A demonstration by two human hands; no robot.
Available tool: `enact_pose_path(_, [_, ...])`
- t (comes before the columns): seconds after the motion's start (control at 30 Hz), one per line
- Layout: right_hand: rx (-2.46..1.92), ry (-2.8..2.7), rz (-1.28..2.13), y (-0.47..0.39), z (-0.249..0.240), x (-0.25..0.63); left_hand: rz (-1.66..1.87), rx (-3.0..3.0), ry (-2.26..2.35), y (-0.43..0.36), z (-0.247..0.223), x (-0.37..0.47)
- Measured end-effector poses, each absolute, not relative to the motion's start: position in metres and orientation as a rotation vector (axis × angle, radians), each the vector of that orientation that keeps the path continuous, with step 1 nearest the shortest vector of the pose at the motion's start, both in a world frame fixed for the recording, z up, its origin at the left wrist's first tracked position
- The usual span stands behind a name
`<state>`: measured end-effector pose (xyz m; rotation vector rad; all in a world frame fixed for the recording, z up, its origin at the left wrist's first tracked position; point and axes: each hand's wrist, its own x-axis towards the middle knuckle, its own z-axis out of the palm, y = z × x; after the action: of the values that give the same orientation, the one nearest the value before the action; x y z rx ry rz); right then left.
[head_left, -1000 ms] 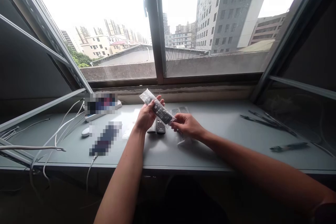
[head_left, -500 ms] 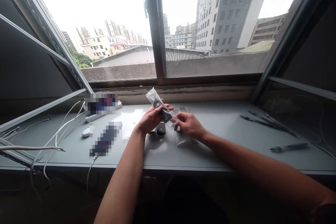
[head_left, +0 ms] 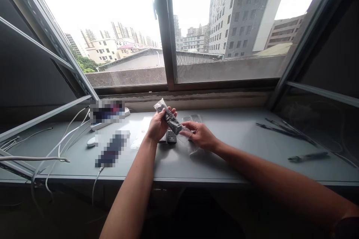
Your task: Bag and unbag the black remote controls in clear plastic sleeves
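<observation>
Daylight poured through a 2-pane window [head_left: 167, 44], with a grey tower block [head_left: 238, 15] standing tall beyond the right pane, and down below it lay the pale grey desk [head_left: 232, 160] where the action was. Centre stage, up off the surface: a black remote control in a clear plastic bag [head_left: 171, 120], tilted, its upper end leaning away to the left. Firm work from the left hand [head_left: 157, 127], thumb across the top, fingers curled behind, closed on the bagged remote. Over on the other end, the right hand [head_left: 200, 134] had thumb and fingers pinched on the loose plastic at the bag's lower tip. So 2 hands, 1 bag!

Directly beneath, a black keypad remote [head_left: 172, 139] lay on the desk, and yes, pale lettering showed at its near end, but it was too small to read. Another remote [head_left: 163, 140] peeked out just beside it, half hidden by the left wrist. Under and behind the right hand sat more clear packaging [head_left: 195, 118] with something dark inside. Out left, a white power strip [head_left: 128, 112] trailed white cables [head_left: 64, 140]; pixelation covered its middle, so any label there went unread. Far right, a pen [head_left: 308, 157] lay well apart.
</observation>
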<state>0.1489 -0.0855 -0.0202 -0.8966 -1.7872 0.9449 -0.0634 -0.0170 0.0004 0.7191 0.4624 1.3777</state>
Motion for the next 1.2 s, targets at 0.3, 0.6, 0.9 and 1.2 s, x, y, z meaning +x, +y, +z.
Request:
enact_pose_path(0.3, [-0.928, -1.729, 1.026, -0.093, -0.016, 0.145, 1.089, 0.904, 0.478, -0.025, -0.004, -0.063])
enact_pose_path(0.6, [-0.970, -1.840, 0.792, -0.092, -0.021, 0.147, 1.436, 0.707, 0.481, -0.012, -0.001, -0.065])
enact_pose_path(0.9, [-0.901, -1.999, 0.612, -0.092, -0.021, 0.146, 1.249, 0.862, 0.515, -0.022, -0.002, -0.060])
enact_pose_path(1.2, [-1.041, -1.743, 0.509, -0.097, -0.011, 0.148, 1.300, 0.930, 0.704, -0.012, -0.005, -0.068])
